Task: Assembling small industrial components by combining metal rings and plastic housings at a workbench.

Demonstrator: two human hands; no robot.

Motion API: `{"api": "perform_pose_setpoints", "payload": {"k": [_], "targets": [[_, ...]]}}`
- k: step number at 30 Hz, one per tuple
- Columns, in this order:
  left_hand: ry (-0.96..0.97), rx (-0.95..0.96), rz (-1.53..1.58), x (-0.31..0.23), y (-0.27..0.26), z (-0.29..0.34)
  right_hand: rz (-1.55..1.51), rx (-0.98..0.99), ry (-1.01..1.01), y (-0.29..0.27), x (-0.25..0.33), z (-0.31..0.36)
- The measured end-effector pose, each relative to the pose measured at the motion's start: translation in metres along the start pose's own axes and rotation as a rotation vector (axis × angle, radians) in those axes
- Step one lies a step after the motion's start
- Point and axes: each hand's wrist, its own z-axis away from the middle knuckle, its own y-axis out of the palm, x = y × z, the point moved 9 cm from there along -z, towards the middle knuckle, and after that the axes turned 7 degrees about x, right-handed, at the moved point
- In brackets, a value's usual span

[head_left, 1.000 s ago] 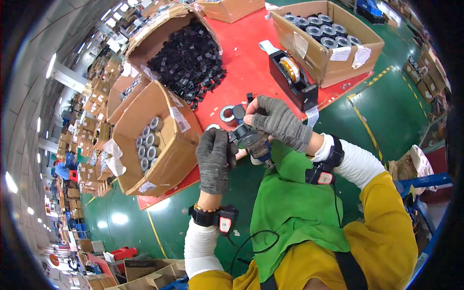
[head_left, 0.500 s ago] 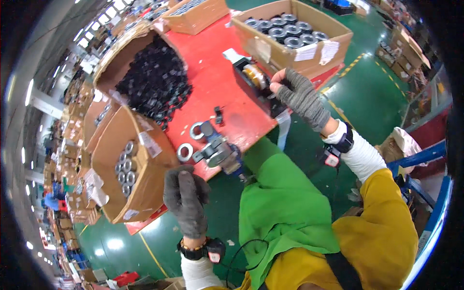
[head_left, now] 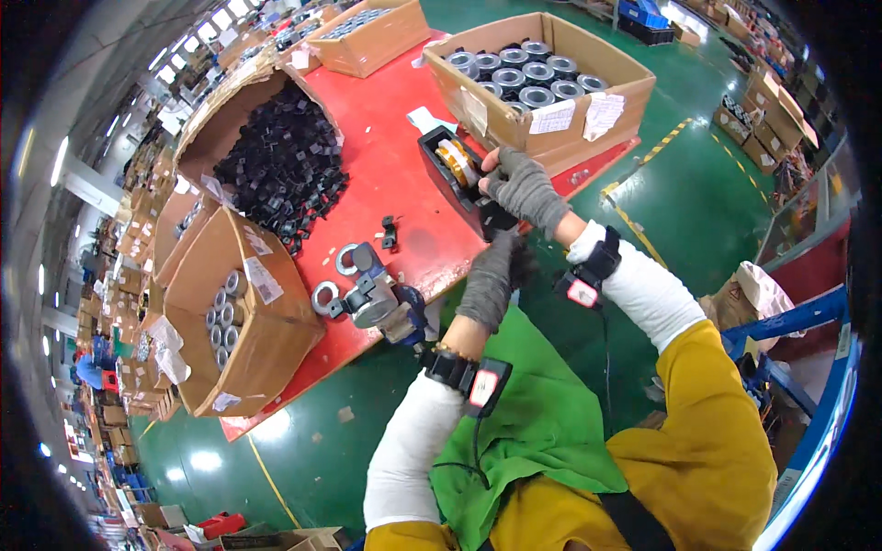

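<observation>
Head view: gloved right hand [head_left: 525, 186] closed on the black tape dispenser [head_left: 457, 174] at the red table's [head_left: 386, 129] near right edge. Gloved left hand [head_left: 489, 275] just near of it; grip cannot be told. Metal clamp assembly [head_left: 372, 294] lies left, near edge

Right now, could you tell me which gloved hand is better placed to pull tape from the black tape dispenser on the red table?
Right, most likely. The right hand already rests on the black tape dispenser beside its yellowish tape roll. The left hand hangs lower, at the red table edge, below the dispenser.
</observation>
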Motion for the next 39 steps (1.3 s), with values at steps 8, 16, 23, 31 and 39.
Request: {"api": "perform_pose_setpoints", "payload": {"k": [8,16,23,31,39], "targets": [[-0.12,-0.18,0.631,-0.021,0.001,-0.002,-0.532,0.187,0.2,-0.049,0.004,0.156],[-0.216,-0.246,0.564,-0.034,0.01,-0.016,-0.622,0.133,0.332,-0.037,-0.05,0.21],[-0.293,-0.211,0.475,-0.042,0.019,-0.005,-0.521,0.088,0.319,-0.04,-0.068,0.209],[-0.139,-0.235,0.647,-0.009,0.011,-0.008,-0.676,0.09,0.337,-0.023,-0.068,0.207],[0.069,-0.004,-0.082,-0.12,0.06,0.054,-0.712,0.286,0.305,-0.016,-0.031,0.227]]}}
